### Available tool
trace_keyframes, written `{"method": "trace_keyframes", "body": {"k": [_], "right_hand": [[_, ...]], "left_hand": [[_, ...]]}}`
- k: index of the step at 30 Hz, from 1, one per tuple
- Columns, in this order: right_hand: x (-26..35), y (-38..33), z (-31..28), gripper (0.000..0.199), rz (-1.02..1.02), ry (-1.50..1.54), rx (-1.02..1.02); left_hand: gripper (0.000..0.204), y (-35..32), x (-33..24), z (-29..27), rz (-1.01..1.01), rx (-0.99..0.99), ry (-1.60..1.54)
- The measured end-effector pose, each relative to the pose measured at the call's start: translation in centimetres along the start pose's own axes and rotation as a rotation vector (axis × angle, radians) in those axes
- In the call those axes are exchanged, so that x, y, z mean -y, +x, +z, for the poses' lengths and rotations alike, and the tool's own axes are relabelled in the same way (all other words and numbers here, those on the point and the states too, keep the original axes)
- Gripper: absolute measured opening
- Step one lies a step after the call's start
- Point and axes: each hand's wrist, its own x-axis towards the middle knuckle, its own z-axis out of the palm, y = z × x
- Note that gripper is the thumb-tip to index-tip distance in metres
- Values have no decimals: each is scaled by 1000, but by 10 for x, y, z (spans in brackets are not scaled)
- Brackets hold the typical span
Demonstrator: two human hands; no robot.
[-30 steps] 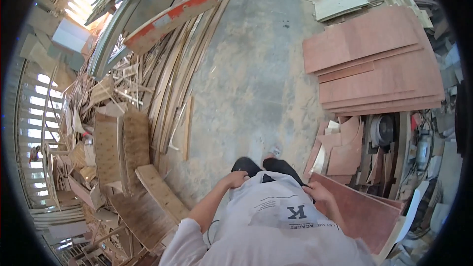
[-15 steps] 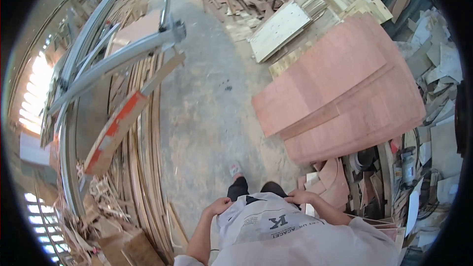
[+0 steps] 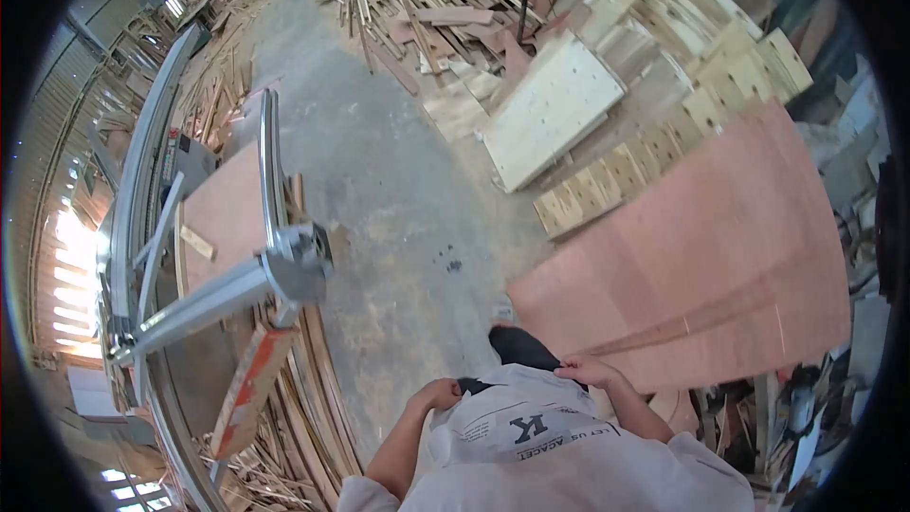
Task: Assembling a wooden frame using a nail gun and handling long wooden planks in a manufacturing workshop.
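Two bare hands meet the hem of a light shirt (image 3: 588,474): the left grip (image 3: 439,393) with fingers curled at its left side, the right grip (image 3: 586,372) at its right. Whether either is clamped on cloth, I cannot tell. Handling the hem well probably calls for light, even tension, with the right elbow clear of the reddish plywood sheets (image 3: 701,275) beyond the right grip. I can make out no container near either grip; those sheets lie openly stacked.
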Motion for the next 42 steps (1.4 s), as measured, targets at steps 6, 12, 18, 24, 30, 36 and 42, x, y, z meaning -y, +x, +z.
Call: {"method": "trace_keyframes", "body": {"k": [6,12,18,24,30,36,42], "right_hand": [[175,89,-95,24,-5,-386,189],[297,215,-155,27,-55,-377,175],[475,342,-222,39,13,-776,192],[626,432,-270,37,-19,-307,127],[771,593,-353,46,-107,-447,194],[969,731,-385,43,-27,-568,525],[1121,860,-367,38,-12,-1020,791]], "left_hand": [[42,82,-35,-172,-121,-296,-285],[43,204,0,-291,-235,-457,-411],[39,307,1,-519,-98,-502,-521],[38,375,48,-631,-58,-363,-452],[43,462,61,-794,-336,-460,-568],[37,471,61,-940,-534,-792,-654],[36,472,85,-1033,-701,-1053,-1033]]}}
